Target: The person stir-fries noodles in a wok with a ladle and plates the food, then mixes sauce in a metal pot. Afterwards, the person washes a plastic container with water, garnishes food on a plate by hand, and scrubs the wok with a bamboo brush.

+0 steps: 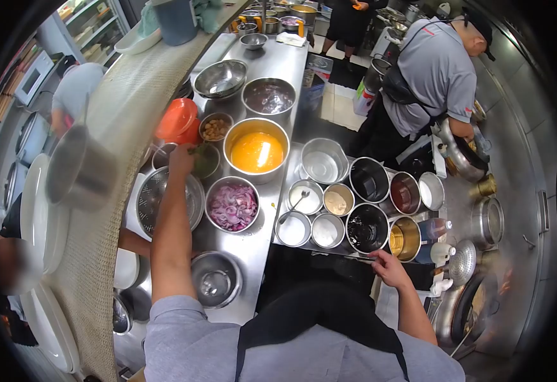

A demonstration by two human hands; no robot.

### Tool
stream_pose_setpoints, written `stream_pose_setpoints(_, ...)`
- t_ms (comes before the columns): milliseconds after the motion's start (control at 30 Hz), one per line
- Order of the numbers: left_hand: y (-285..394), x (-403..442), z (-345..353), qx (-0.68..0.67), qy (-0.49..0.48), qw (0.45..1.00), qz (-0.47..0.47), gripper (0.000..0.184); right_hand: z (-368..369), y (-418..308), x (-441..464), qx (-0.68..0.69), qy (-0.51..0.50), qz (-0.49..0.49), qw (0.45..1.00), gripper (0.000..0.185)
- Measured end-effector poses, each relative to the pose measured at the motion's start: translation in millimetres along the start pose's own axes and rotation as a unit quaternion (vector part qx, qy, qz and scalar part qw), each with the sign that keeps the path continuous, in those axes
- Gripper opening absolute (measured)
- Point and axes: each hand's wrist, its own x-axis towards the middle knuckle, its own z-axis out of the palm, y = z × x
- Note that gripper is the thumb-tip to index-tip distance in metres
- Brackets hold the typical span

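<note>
My left hand reaches to the rim of a bowl of green contents, its fingers closed; what they hold is too small to make out. Below that arm lies a perforated colander, beside a bowl of sliced purple onions. A pot of orange liquid stands to the right. My right hand has its fingers pinched on a thin metal utensil at the front edge of the tray of pots. Near it are a pot of black sauce and a pot of amber liquid.
A co-worker leans over a wok at the right. Another person is beyond the shelf on the left. Metal bowls stand by my left arm. Sauce bottles and a skimmer lie right of my right hand.
</note>
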Motion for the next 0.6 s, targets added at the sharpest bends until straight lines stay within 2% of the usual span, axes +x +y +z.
stream_pose_setpoints(100,-5,-4,7,0.026,0.013,0.999,0.014,0.032,-7,26,-13,-0.058,0.024,-0.042,0.997,0.024)
stream_pose_setpoints(167,-8,-5,6,0.044,0.073,0.996,0.03,0.032,-14,44,-25,-0.039,0.056,-0.011,0.998,0.027)
stream_pose_setpoints(233,-44,10,22,0.111,0.109,0.986,0.062,0.032,-22,60,-40,-0.032,0.105,-0.025,0.994,0.025)
stream_pose_setpoints(267,-48,15,21,0.171,0.09,0.98,0.047,0.032,-27,70,-49,-0.016,0.125,-0.027,0.992,0.025)
stream_pose_setpoints(300,-52,18,24,0.124,0.132,0.983,0.034,0.031,-35,81,-59,-0.015,0.156,-0.017,0.988,0.025)
stream_pose_setpoints(333,-60,21,18,0.012,0.136,0.988,0.073,0.031,-44,94,-72,-0.014,0.186,-0.005,0.982,0.024)
stream_pose_setpoints(367,-40,11,6,0.053,0.161,0.985,0.016,0.033,-57,112,-86,-0.002,0.204,-0.004,0.979,0.024)
stream_pose_setpoints(400,-45,13,0,-0.059,0.136,0.989,0.018,0.036,-72,132,-103,-0.002,0.26,0.003,0.966,0.024)
stream_pose_setpoints(433,-68,25,8,-0.111,0.16,0.979,-0.052,0.04,-88,152,-122,-0.004,0.314,0.011,0.949,0.024)
stream_pose_setpoints(467,-61,21,2,-0.189,0.162,0.966,-0.061,0.041,-106,163,-149,-0.007,0.356,0.035,0.934,0.024)
stream_pose_setpoints(500,-60,20,-1,-0.182,0.179,0.966,-0.028,0.037,-125,178,-178,-0.012,0.397,0.059,0.916,0.024)
stream_pose_setpoints(533,-52,14,2,-0.312,0.166,0.933,-0.062,0.031,-141,212,-205,-0.02,0.46,0.063,0.885,0.025)
stream_pose_setpoints(567,6,-19,-9,-0.459,0.15,0.87,-0.102,0.028,-154,250,-235,-0.029,0.521,0.067,0.85,0.025)
stream_pose_setpoints(600,26,-28,-11,-0.487,0.097,0.866,-0.055,0.025,-166,272,-271,-0.034,0.552,0.104,0.827,0.025)
